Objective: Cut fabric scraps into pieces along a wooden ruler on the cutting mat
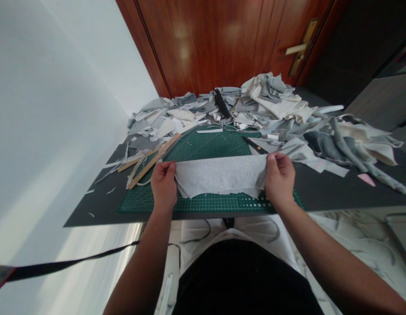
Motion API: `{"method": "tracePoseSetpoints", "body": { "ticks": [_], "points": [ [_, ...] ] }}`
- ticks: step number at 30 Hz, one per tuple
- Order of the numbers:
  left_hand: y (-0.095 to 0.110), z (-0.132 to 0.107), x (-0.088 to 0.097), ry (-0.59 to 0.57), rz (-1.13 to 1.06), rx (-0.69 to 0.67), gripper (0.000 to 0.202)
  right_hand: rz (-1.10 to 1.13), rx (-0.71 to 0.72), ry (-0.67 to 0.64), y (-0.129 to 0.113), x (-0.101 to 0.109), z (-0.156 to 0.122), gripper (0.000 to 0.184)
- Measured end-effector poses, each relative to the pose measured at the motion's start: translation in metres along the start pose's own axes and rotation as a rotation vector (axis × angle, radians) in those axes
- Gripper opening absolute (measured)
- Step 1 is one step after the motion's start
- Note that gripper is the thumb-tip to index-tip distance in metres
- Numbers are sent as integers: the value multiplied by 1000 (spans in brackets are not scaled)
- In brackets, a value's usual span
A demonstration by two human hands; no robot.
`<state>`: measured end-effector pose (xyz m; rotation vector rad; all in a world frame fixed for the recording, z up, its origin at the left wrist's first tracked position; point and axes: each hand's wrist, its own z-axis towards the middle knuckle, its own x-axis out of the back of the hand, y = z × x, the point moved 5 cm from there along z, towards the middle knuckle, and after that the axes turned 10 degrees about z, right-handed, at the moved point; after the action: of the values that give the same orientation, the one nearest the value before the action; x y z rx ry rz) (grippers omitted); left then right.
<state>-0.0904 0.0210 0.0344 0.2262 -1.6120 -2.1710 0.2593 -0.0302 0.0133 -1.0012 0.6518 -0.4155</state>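
Observation:
A light grey piece of fabric (220, 176) is stretched between my two hands, its upper edge taut and straight, its lower edge uneven. My left hand (164, 183) pinches the fabric's upper left corner. At the upper right corner, my right hand (279, 178) grips it between thumb and curled fingers. Beneath the fabric lies a green cutting mat (203, 146), partly covered by it. Just beyond my right hand rests a dark-handled tool (255, 145), with part of it perhaps hidden by the fabric. Wooden rulers (157, 161) lie past my left hand.
Heaped fabric scraps (271, 98) line the back of the dark table (321, 188) and spread down its right side. Thin offcut strips (137, 162) lie at the left. A white wall (91, 65) borders the left side, and a wooden door (216, 39) stands behind.

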Motion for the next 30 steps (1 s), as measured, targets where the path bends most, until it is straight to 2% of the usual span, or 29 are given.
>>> {"method": "tracePoseSetpoints", "body": {
  "ticks": [4,7,10,13,17,20,23,25,28,30],
  "points": [
    [23,-3,7,-25,87,-142,12,-99,29,-167,-12,-7,5,20],
    [34,-5,8,-116,200,-98,10,-278,70,-324,-22,-12,7,19],
    [47,-12,3,-170,286,-84,11,-360,133,-477,-34,-22,0,16],
    [59,-26,-14,-230,317,-88,10,-371,255,-640,-51,-43,-20,16],
    [73,-48,-48,-381,180,-58,10,-375,351,-810,-73,-74,-51,20],
    [86,-58,-61,-424,121,-94,10,-370,389,-825,-85,-85,-59,21],
    [95,-63,-62,-431,137,-169,13,-367,416,-821,-90,-82,-57,22],
    [96,-67,-63,-495,110,-179,17,-380,427,-801,-90,-77,-53,20],
    [90,-71,-67,-626,-13,-110,23,-354,440,-751,-91,-69,-48,16],
    [86,-68,-68,-665,-13,-106,23,-290,439,-760,-95,-66,-46,16]
  ]
}}
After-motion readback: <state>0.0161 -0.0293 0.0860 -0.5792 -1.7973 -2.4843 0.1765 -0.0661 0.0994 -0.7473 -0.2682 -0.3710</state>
